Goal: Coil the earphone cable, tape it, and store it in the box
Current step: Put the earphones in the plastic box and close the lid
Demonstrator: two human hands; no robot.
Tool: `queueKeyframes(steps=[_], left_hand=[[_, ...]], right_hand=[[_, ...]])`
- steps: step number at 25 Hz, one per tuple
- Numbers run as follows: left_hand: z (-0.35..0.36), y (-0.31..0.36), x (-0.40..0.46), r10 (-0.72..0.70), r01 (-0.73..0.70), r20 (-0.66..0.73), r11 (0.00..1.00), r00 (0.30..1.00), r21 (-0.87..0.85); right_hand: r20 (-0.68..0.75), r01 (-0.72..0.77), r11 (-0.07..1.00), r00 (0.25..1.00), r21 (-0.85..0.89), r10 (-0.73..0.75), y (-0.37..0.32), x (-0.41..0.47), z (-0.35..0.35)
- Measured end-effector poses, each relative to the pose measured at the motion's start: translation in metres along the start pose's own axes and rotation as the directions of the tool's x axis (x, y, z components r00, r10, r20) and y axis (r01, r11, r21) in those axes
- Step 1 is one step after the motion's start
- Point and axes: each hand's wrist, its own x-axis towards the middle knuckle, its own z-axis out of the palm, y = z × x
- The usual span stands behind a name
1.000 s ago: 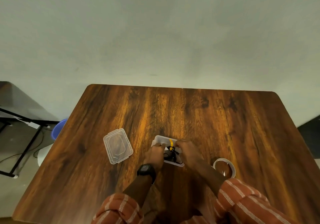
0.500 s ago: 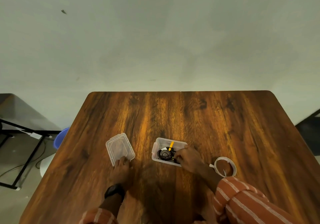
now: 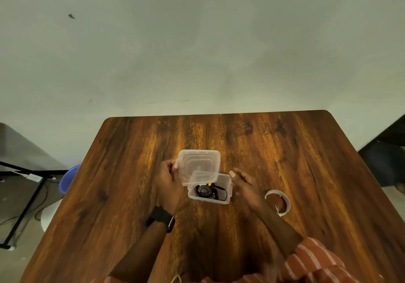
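Note:
A small clear plastic box [image 3: 226, 191] stands on the wooden table [image 3: 285, 162] in front of me. The coiled black earphone cable [image 3: 207, 191], with yellow parts, lies inside it. My left hand [image 3: 169, 186] grips the clear lid [image 3: 198, 165] by its left edge and holds it tilted above the box's far left corner. My right hand [image 3: 246, 187] hovers just right of the box, fingers apart, holding nothing.
A white tape roll [image 3: 278, 201] lies on the table to the right of my right hand. A blue bowl-like object [image 3: 69, 178] and a black metal frame [image 3: 26, 195] sit off the table's left edge. A wall rises behind the table.
My left hand moved off the box, picked the lid up from the table on the left and carried it over the box. My right hand came off the cable and opened beside the box.

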Motion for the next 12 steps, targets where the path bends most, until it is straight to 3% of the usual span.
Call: queueKeyframes(steps=[2, 4, 7, 12], left_hand=[[0.031, -0.018, 0.008, -0.103, 0.108, 0.102, 0.993, 0.989, -0.046], [0.052, -0.032, 0.013, -0.162, 0.166, 0.149, 0.986, 0.976, -0.014], [0.066, -0.051, 0.010, -0.156, 0.130, 0.224, 0.984, 0.962, 0.125], [0.071, -0.077, 0.002, -0.184, 0.061, 0.287, 0.919, 0.940, 0.388]], right_hand=[[0.037, -0.018, 0.999, 0.999, -0.029, 0.019, 0.008, 0.001, 0.000], [-0.024, -0.026, 0.993, 0.999, -0.113, 0.023, 0.019, 0.001, -0.001], [-0.200, -0.084, 0.977, 0.979, -0.195, 0.044, 0.033, 0.002, -0.003], [-0.197, -0.249, 0.919, 0.961, -0.305, 0.195, 0.043, 0.010, 0.011]])
